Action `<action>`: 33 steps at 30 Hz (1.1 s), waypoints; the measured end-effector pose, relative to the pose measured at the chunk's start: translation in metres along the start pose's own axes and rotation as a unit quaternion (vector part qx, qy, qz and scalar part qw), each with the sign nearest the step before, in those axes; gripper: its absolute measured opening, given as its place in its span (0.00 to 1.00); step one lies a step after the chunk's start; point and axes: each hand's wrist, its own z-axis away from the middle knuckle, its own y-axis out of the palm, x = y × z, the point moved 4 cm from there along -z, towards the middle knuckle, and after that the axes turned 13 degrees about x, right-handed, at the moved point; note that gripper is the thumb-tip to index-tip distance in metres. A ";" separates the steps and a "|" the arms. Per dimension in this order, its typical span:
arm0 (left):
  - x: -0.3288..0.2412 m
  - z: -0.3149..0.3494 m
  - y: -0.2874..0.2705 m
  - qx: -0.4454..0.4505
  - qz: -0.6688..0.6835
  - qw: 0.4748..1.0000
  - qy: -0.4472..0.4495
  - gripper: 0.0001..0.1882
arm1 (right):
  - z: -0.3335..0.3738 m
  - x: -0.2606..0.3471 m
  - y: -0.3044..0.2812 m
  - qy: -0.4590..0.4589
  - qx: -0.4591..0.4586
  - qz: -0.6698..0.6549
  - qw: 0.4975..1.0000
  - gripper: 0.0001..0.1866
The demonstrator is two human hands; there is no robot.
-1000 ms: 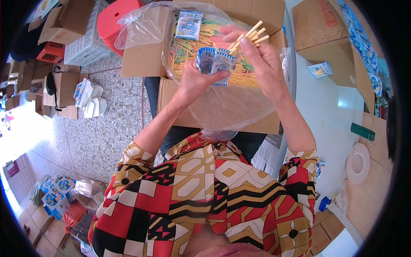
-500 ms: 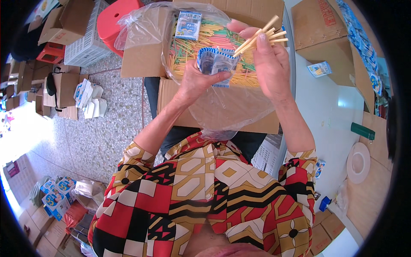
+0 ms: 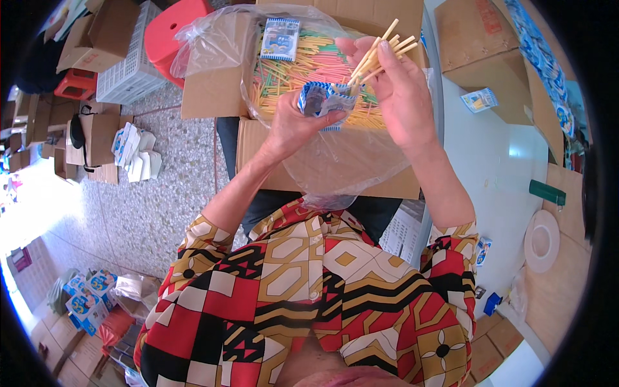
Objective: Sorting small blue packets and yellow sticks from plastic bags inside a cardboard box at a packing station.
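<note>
My left hand is closed around a small clear packet with blue-and-white striped edges, its mouth spread apart. Pinched in my right hand is a bunch of thin pale-yellow sticks; their lower ends meet the packet's right edge. Whether any tips are inside it I cannot tell. Both hands are above a cardboard box lined with a clear plastic bag. Many loose sticks in yellow, pink and green fill it. Another blue-and-white packet lies flat on them at the far left.
A red stool and a white plastic crate stand to the left. On the pale table at right are a small packet, a green stapler-like object and a large carton with blue packets along its side.
My right hand has moved slightly left, bringing the sticks' lower ends to the packet's mouth. The packet has shifted slightly down in my left hand.
</note>
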 end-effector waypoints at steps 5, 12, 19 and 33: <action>0.003 -0.001 0.000 0.023 -0.018 0.999 -0.031 0.16 | 0.002 0.003 0.004 0.010 0.003 0.018 1.000 0.17; -0.002 -0.003 0.003 -0.008 0.047 0.999 -0.008 0.14 | 0.003 0.005 0.009 -0.002 0.027 0.133 0.991 0.18; -0.005 -0.002 0.003 0.011 -0.011 1.000 -0.020 0.14 | 0.004 0.008 0.012 -0.033 0.023 0.168 0.985 0.17; -0.011 -0.010 0.006 0.007 0.032 0.999 0.007 0.14 | 0.003 -0.001 0.006 0.002 0.081 0.241 0.967 0.20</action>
